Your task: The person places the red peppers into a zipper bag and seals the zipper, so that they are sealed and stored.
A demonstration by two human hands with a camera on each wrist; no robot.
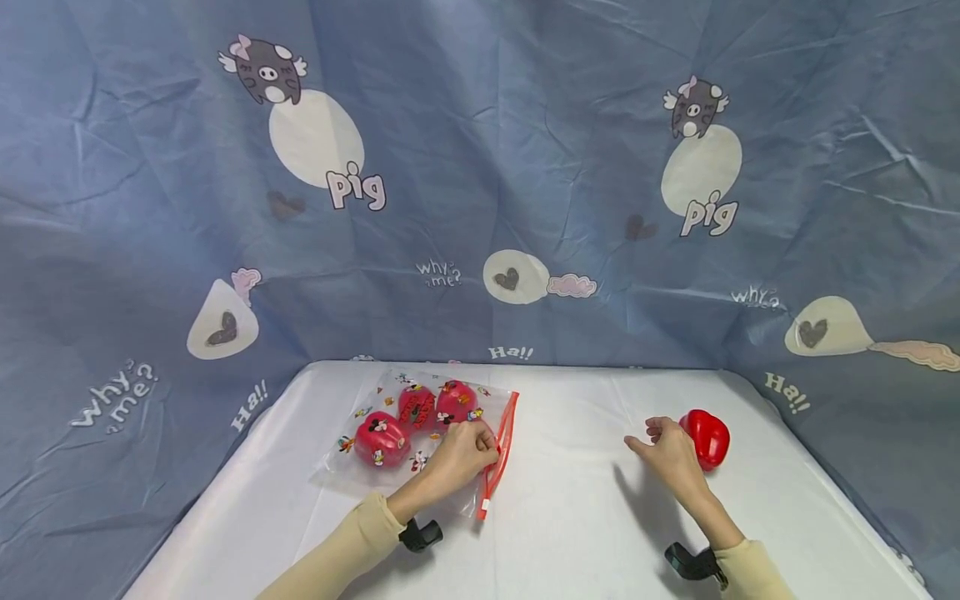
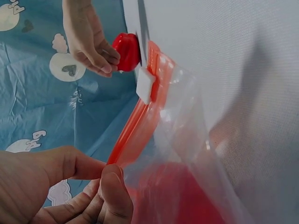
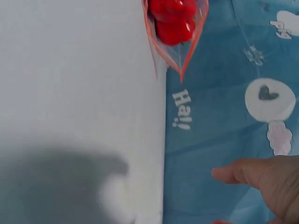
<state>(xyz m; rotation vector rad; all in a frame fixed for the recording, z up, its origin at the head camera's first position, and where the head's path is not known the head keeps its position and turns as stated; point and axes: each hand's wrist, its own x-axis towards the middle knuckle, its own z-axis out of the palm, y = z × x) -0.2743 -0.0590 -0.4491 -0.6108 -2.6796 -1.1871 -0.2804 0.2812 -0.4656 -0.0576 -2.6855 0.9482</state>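
Observation:
A clear zip bag (image 1: 336, 468) with small cartoon prints lies at the left of the table, three red rounded items (image 1: 381, 439) inside it. My left hand (image 1: 459, 458) pinches one side of its orange-red zip edge (image 1: 509, 423) between thumb and forefinger. The white slider (image 2: 145, 85) sits at the near end of that edge. Seen from the right wrist, the bag's mouth (image 3: 182, 70) gapes apart. My right hand (image 1: 670, 454) hovers at the table's right with fingers loosely spread, holding nothing. Just beside it is a glossy red bell pepper (image 1: 707, 439).
The white-covered table (image 1: 570, 533) reaches back to a blue printed cloth (image 1: 465, 167) that hangs behind and along both sides. Black wrist cameras (image 1: 422, 536) sit on both forearms.

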